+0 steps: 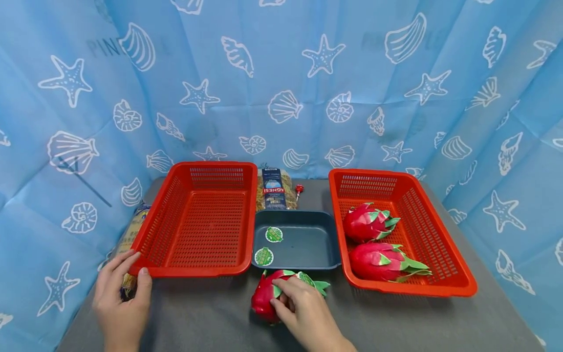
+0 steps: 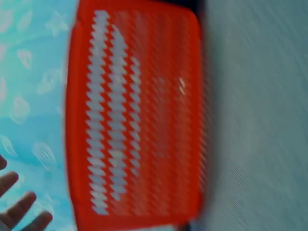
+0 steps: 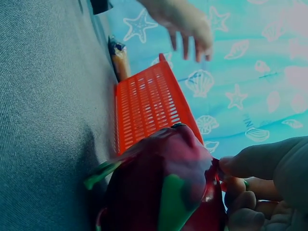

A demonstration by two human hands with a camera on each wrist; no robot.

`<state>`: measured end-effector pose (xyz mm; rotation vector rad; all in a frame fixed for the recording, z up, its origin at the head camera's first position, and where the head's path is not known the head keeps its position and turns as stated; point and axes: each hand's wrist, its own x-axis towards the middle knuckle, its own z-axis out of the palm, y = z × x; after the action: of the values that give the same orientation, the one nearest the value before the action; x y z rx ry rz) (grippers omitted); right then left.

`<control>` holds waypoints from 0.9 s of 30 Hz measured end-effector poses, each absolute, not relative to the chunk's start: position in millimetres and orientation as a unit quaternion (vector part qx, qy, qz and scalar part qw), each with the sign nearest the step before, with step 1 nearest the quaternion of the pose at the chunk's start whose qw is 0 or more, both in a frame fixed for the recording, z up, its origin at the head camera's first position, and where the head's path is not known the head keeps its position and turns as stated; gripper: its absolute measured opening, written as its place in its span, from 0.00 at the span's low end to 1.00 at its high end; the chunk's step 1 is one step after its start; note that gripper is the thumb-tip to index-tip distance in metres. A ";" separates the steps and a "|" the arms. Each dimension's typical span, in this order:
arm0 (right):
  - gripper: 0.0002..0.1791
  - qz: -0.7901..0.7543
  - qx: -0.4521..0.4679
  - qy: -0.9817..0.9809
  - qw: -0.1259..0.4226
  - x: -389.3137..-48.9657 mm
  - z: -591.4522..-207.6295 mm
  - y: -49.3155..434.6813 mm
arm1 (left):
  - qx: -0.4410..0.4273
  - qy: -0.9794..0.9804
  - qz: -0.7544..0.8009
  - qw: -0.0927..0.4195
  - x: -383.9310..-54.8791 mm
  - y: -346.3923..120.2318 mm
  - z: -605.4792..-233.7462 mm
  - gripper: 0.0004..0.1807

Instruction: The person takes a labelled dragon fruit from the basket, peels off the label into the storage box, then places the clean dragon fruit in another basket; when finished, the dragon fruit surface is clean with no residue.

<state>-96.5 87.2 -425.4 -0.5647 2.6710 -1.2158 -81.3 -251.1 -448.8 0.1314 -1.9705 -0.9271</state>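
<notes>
In the head view a red dragon fruit lies on the grey table in front of the dark blue tray. My right hand pinches its skin between thumb and fingers, more closely seen in the right wrist view, where the dragon fruit fills the lower middle. A round green sticker shows on top of the fruit. My left hand hovers by the near left corner of the left red basket, fingers loosely spread and holding nothing. Two round green stickers are on the dark blue tray.
On the right, another red basket contains two dragon fruits. Behind the tray lie a pasta bag and a small red-topped item. Another bag is beside the left basket. A blue curtain hangs behind.
</notes>
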 end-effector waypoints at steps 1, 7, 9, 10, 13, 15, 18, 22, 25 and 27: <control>0.20 -0.406 -0.188 0.891 0.078 -96.7 -425.3 87.1 | 0.040 -0.799 -0.382 0.462 -79.4 -245.3 -444.2 0.19; 0.19 -0.408 -0.186 0.890 0.083 -98.5 -424.9 86.5 | -0.070 -0.786 -0.423 0.444 -72.3 -205.6 -423.0 0.20; 0.19 -0.408 -0.184 0.890 0.084 -98.9 -425.1 86.4 | -0.116 -0.783 -0.440 0.423 -71.9 -193.6 -420.6 0.23; 0.19 -0.408 -0.184 0.890 0.084 -98.9 -425.3 86.3 | -0.133 -0.784 -0.449 0.407 -71.8 -188.4 -420.5 0.25; 0.19 -0.410 -0.183 0.889 0.084 -99.1 -425.8 86.6 | -0.167 -0.790 -0.465 0.363 -72.8 -176.0 -424.1 0.31; 0.20 -0.414 -0.184 0.888 0.085 -99.2 -426.2 87.1 | -0.181 -0.793 -0.471 0.340 -74.0 -168.9 -428.5 0.34; 0.20 -0.422 -0.185 0.883 0.085 -99.2 -426.5 88.3 | -0.212 -0.788 -0.480 0.321 -76.3 -157.8 -436.4 0.35; 0.19 -0.435 -0.187 0.878 0.078 -98.6 -427.1 90.0 | -0.262 -0.772 -0.492 0.306 -79.6 -143.6 -446.3 0.34; 0.18 -0.444 -0.191 0.873 0.064 -97.3 -428.3 91.4 | -0.275 -0.775 -0.495 0.282 -79.7 -135.4 -453.1 0.34; 0.19 -0.454 -0.195 0.868 0.058 -96.6 -429.8 92.4 | -0.281 -0.780 -0.495 0.260 -79.5 -130.5 -458.1 0.34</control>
<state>-96.6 92.4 -429.8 -0.5896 2.6291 -1.3757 -79.5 -130.5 -458.1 -0.7600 -2.1132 -1.3407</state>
